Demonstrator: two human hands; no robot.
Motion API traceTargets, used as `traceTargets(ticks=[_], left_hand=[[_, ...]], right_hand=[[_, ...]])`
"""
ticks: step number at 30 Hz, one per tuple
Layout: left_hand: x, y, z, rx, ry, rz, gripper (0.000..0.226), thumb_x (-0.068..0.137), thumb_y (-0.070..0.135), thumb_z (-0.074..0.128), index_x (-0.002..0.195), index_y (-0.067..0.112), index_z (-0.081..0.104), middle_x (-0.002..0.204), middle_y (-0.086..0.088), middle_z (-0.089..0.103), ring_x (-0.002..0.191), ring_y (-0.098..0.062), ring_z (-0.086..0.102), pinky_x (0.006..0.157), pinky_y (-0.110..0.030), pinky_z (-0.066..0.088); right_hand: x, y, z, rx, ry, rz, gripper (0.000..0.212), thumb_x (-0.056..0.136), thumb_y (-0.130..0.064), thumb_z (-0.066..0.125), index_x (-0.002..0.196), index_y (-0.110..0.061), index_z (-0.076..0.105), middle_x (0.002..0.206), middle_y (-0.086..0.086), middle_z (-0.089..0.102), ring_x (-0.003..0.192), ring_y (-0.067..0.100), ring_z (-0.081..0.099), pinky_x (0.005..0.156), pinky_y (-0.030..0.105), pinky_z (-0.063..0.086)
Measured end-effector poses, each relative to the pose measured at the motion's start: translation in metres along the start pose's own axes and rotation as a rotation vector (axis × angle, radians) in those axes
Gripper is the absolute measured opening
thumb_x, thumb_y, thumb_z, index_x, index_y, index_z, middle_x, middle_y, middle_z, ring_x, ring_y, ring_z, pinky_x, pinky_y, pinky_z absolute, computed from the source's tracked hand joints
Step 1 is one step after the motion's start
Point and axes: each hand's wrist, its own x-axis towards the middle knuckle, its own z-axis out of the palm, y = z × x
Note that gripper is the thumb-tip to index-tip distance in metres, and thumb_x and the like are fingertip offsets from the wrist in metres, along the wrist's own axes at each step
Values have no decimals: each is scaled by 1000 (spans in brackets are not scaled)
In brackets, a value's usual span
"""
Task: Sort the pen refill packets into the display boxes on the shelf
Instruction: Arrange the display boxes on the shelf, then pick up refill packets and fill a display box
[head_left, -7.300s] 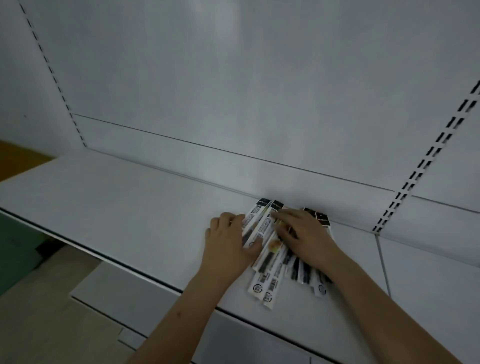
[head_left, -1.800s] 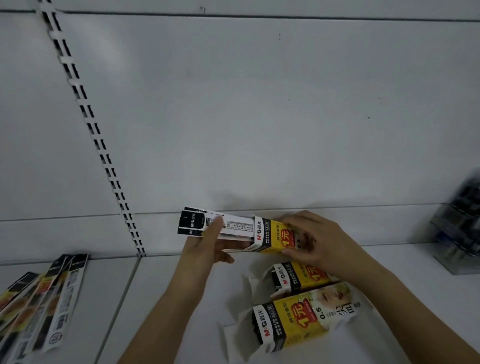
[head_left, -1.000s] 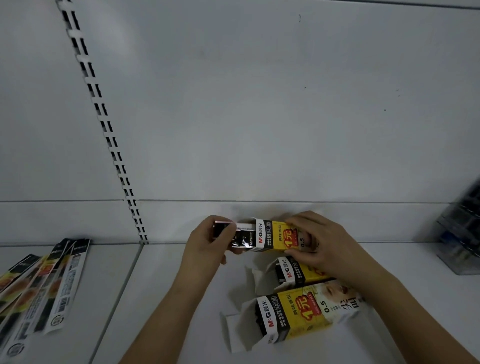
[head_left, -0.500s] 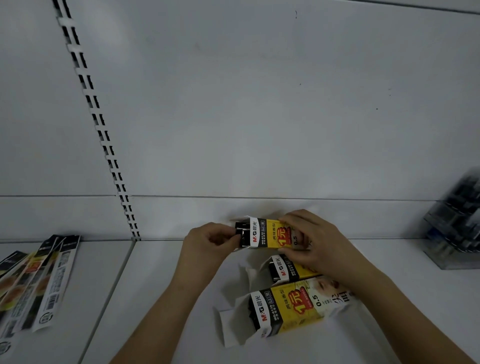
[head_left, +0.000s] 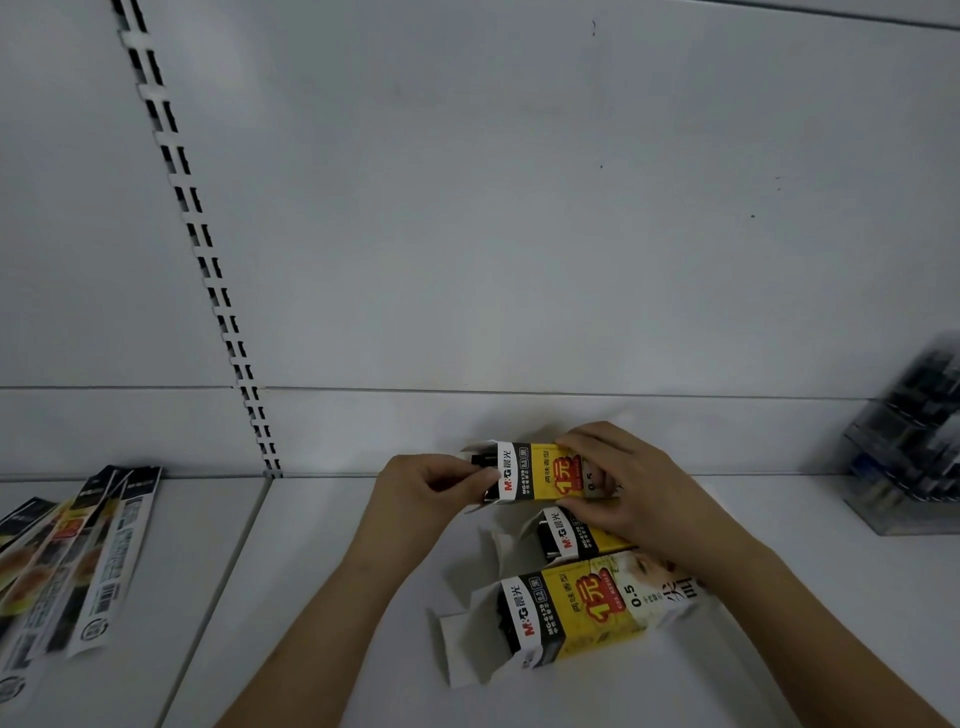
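- Head view: white shelf with a white back panel; a slotted upright strip runs down the panel left of centre.
- Three yellow-and-black display boxes lie on their sides right of centre, open ends facing left.
- Far box, nearest the back panel: held by the right hand, whose grip is curled over its right part, fingers on top, thumb below.
- Left hand is at the open mouth of the far box; its grip is closed, fingertips pinching the dark end of a refill packet, which is almost fully inside the box. Only a short black end shows.
- Middle box: just in front of the far box, partly covered by the right wrist; white flap open at the left.
- Near box: largest in view, lying on the shelf, white flaps splayed open at the left, dark packet ends visible inside.
- Loose packets: fanned flat on the shelf at far left, well apart from the boxes.
- Clear container at the right edge, blurred; contents dark, not identifiable.
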Motion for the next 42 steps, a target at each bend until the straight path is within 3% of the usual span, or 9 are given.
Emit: traceTargets(ticks=[3,7,13,17,23,26,31,37,42], left_hand=[[1,-1,1,-26,-28,-5,9,87,16,72,90,18,79,69,8,75,49,3,54,53,-8,43],[3,-4,1,-108,11,-19,7,82,4,75,88,7,78,70,-5,75,52,-6,60,56,-14,49],[4,-13,15,37,110,97,18,81,14,77,79,31,77,75,13,75,69,0,69,64,-12,52],[8,-19,19,80,140,125,8,88,23,71,84,26,77,72,11,73,66,-2,66,54,-15,48],[8,-34,15,324,132,136,16,91,16,64,87,28,73,87,11,70,80,0,63,73,-12,47],[5,-32,10,380,83,133,15,92,15,62,91,26,73,94,6,68,84,-2,63,76,-10,46],[-11,-30,-13,533,71,227,18,94,23,61,110,29,67,107,12,57,95,4,55,78,-1,39],[-66,-43,-71,633,261,236,23,94,27,59,116,25,65,113,12,56,104,0,53,91,-5,36],[-111,-61,-162,674,429,216,22,94,24,58,115,25,65,110,13,54,102,-1,51,90,-12,40]], right_hand=[[-1,0,-1,5,-12,0,57,85,-55,59,137,-34,46,131,-21,44,109,-1,50,91,20,50],[-2,0,-2,18,-3,-20,56,86,-55,59,136,-35,46,130,-22,44,110,-2,50,91,16,48],[1,3,-3,17,-35,3,55,86,-53,62,136,-35,47,129,-23,44,109,-3,49,92,16,46],[9,17,-18,21,-80,41,56,86,-48,64,138,-32,50,129,-19,47,113,-3,47,96,11,39],[20,33,-16,-38,-197,73,40,90,-38,64,129,-28,62,124,-14,53,110,-4,43,104,26,40],[24,27,-16,-28,-191,47,36,91,-42,60,126,-32,62,122,-17,55,106,-6,44,101,24,41],[52,-19,-21,119,-93,-44,34,92,-47,54,125,-40,59,122,-27,50,102,-10,50,91,18,46],[114,-122,-15,365,25,-167,37,94,-44,53,129,-33,57,118,-21,56,105,-7,54,87,6,42],[148,-223,29,388,39,-221,42,95,-44,52,134,-29,53,123,-17,55,107,-1,54,91,16,45]])
